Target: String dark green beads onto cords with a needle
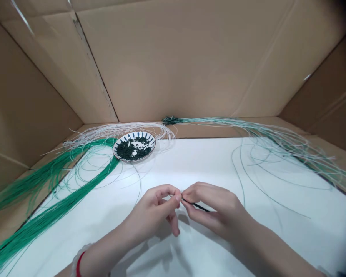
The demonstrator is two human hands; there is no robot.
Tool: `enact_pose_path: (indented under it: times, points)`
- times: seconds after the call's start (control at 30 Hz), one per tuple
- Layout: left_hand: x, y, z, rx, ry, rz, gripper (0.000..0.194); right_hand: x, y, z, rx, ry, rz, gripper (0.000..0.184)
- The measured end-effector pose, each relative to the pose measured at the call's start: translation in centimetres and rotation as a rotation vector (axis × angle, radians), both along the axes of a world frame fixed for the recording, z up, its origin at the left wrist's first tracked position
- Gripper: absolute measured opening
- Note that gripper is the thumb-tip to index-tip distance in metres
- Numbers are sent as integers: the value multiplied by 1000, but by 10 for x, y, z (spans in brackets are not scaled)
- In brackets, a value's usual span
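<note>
My left hand (158, 206) and my right hand (212, 207) meet fingertip to fingertip over the white table (190, 165). My right hand pinches a thin dark needle-like piece (197, 206) that runs back under its fingers. My left thumb and forefinger are pinched right at its tip; what they hold is too small to make out. A small patterned plate (134, 146) with several dark green beads sits beyond my left hand. A thin pale thread (138, 181) curves from the plate toward my hands.
Thick bundles of green cord (46, 207) lie along the left. White threads (118, 129) arc behind the plate. A bundle of pale green threads (276, 138), tied at one end, fans out to the right. Cardboard walls (175, 57) enclose the table.
</note>
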State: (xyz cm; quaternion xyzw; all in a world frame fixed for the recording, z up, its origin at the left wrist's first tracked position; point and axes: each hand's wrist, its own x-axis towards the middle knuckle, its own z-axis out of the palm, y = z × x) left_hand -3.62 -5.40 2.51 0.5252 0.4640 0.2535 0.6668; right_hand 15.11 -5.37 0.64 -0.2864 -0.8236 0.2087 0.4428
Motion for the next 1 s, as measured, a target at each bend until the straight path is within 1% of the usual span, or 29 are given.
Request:
enact_pose_path:
  times: [0.1,0.13,0.27,0.33,0.4,0.53,0.6,0.67,0.77,0.87,1.0]
  points:
    - [-2,4,-2,-40,-46,3,35,1,2,-3,-11,7,21,17]
    - [-3,5,-3,-39,-64,3,34,2,2,-4,-54,23,27,16]
    - [-11,13,-6,33,-167,13,28,4,3,-4,-385,118,6,9]
    - [-16,16,-9,81,-217,12,27,3,4,-2,-508,149,-13,10]
    - [-19,19,-13,119,-254,-5,29,1,6,-1,-610,175,7,17]
    - [-19,21,-20,194,-283,-24,30,1,13,-5,-816,229,131,40]
    - [-17,20,-22,240,-281,-18,26,3,16,-9,-885,223,182,43]
    - [-16,20,-24,287,-270,-21,23,5,19,-13,-933,190,226,40]
    - [-16,21,-29,342,-255,-56,21,7,24,-22,-947,123,272,25]
    - [-16,24,-37,368,-240,-121,17,9,30,-29,-892,61,280,17]
    - [-15,27,-48,384,-229,-175,13,12,37,-34,-805,-34,277,16]
